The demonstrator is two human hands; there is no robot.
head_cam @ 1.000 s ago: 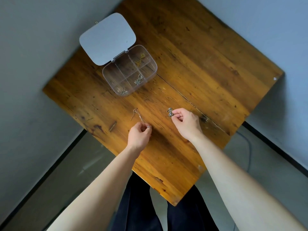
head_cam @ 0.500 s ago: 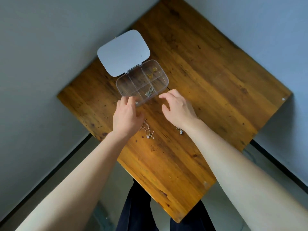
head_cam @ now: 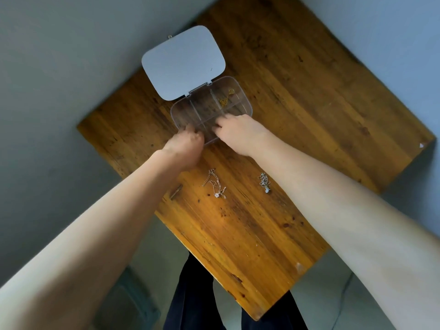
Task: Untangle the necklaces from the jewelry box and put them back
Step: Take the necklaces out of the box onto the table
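Observation:
The clear jewelry box point(head_cam: 240, 101) stands open on the wooden table point(head_cam: 297, 96), its grey lid point(head_cam: 183, 63) folded back. A gold necklace point(head_cam: 225, 101) lies in a far compartment. My left hand point(head_cam: 184, 145) reaches into the box's near left corner with its fingers curled. My right hand point(head_cam: 238, 133) dips its fingertips into a near compartment. Whatever lies under either hand's fingers is hidden. Two loose necklaces rest on the table between my forearms: a thin chain with a small flower charm point(head_cam: 214, 184) and a bunched silver chain point(head_cam: 264, 183).
The table stands in a corner between grey walls, and its near edge point(head_cam: 214, 265) runs diagonally above my dark trousers point(head_cam: 190, 306). A cable point(head_cam: 342, 303) trails on the floor at lower right.
Both hands let go of the two necklaces on the table and moved up to the box. They now reach into its near compartments. The view has tilted and come closer.

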